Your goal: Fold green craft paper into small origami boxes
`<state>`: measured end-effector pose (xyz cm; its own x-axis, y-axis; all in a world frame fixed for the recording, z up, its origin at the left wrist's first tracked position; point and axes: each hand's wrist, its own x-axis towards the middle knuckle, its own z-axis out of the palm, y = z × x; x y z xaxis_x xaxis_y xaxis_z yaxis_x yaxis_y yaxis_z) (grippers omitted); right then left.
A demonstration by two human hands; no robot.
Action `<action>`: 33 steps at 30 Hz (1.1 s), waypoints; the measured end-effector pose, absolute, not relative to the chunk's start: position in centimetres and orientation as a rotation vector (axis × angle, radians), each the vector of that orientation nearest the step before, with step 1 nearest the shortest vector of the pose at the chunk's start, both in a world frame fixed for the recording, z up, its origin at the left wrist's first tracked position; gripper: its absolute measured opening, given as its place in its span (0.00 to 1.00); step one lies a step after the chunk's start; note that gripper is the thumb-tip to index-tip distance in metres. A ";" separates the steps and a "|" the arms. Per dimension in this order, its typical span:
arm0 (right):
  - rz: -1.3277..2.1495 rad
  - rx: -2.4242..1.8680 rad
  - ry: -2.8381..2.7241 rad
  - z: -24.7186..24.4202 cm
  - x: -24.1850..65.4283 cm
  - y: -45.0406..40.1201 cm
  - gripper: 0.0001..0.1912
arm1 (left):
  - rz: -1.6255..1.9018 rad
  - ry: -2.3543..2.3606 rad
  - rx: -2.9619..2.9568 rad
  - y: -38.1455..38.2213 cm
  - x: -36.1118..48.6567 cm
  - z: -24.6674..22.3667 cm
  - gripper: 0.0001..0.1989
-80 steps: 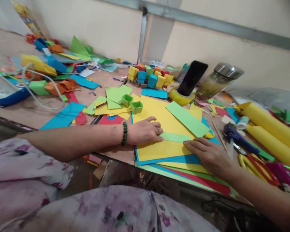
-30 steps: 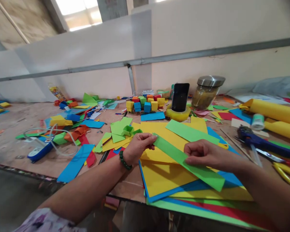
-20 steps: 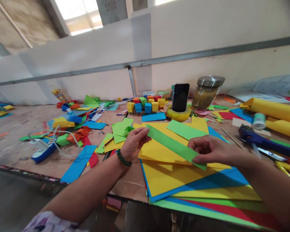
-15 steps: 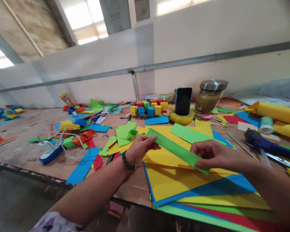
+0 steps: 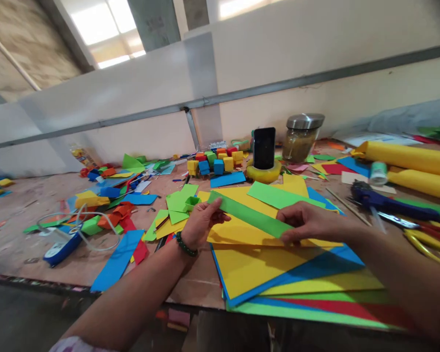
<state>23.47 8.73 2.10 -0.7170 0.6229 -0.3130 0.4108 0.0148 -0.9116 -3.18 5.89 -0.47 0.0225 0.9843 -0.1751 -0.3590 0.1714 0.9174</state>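
Observation:
A long green paper strip (image 5: 251, 213) is stretched between my two hands, sloping down to the right above yellow sheets (image 5: 249, 271). My left hand (image 5: 205, 221) pinches its upper left end; a dark green bead bracelet is on that wrist. At the lower right end, my right hand (image 5: 302, 222) grips the strip between thumb and fingers. Another green strip (image 5: 278, 196) lies flat on the yellow paper behind my right hand. Just beyond my left hand sits a small folded green box (image 5: 192, 203) on green pieces.
Behind are colourful paper cubes (image 5: 218, 166), a phone (image 5: 264, 148) on a yellow tape roll (image 5: 263, 173) and a lidded jar (image 5: 302, 139). A blue power strip (image 5: 63, 248) with a white cable is at left. Scissors (image 5: 425, 244), a glue gun (image 5: 388, 203) and yellow rolls (image 5: 410, 156) are at right.
The view has turned slightly right, so the table items appear farther left. Both hands still hold the green strip, whose right end is now more covered by my right hand.

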 end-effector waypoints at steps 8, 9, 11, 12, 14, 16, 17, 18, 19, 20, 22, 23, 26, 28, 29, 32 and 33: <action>1.541 -1.056 -1.954 3.1 24.2 8.8 0.22 | 1.320 1.012 0.741 5.9 -3.3 -0.2 0.22; 1.519 -1.056 -1.949 3.2 24.2 8.7 0.22 | 1.345 1.009 0.749 5.9 -3.2 -0.3 0.21; 1.477 -1.057 -1.960 3.3 24.1 8.6 0.22 | 1.389 1.015 0.767 5.8 -3.1 -0.4 0.21; 1.450 -1.058 -1.973 3.2 24.2 8.6 0.23 | 1.394 1.024 0.776 5.8 -3.0 -0.4 0.22; 1.382 -1.078 -2.027 3.1 24.4 8.7 0.25 | 1.362 1.037 0.795 5.8 -3.0 -0.4 0.22; 1.272 -1.116 -2.121 2.9 24.6 9.0 0.28 | 1.309 1.031 0.815 5.8 -2.8 -0.4 0.22; 1.202 -1.133 -2.171 2.9 24.8 9.2 0.28 | 1.289 1.020 0.824 5.8 -2.7 -0.5 0.22; 1.145 -1.132 -2.205 2.9 24.9 9.3 0.28 | 1.270 1.006 0.830 5.8 -2.6 -0.5 0.21; 1.129 -1.115 -2.234 3.0 25.1 9.5 0.27 | 1.250 0.993 0.838 5.7 -2.4 -0.6 0.21; 1.165 -1.076 -2.250 3.1 25.1 9.5 0.26 | 1.214 0.976 0.854 5.6 -2.2 -0.7 0.21; 1.385 -0.955 -2.248 3.5 25.1 9.5 0.29 | 1.113 0.937 0.916 5.3 -1.8 -0.9 0.20; 1.518 -0.899 -2.229 3.6 24.8 9.3 0.30 | 1.048 0.916 0.953 5.1 -1.6 -1.0 0.20; 1.735 -0.876 -2.130 3.4 23.2 8.4 0.29 | 0.863 0.876 1.051 4.4 -1.1 -1.3 0.20; 1.700 -0.953 -2.107 2.8 21.5 7.6 0.23 | 0.798 0.867 1.088 4.0 -0.9 -1.3 0.19; 1.652 -0.966 -2.111 2.3 20.6 7.2 0.21 | 0.788 0.869 1.106 3.8 -0.8 -1.3 0.19; 1.644 -0.989 -2.035 1.2 18.9 6.4 0.23 | 0.778 0.889 1.131 3.6 -0.7 -1.1 0.20; 1.664 -1.008 -1.995 0.9 18.7 6.3 0.23 | 0.775 0.897 1.127 3.7 -0.7 -1.1 0.21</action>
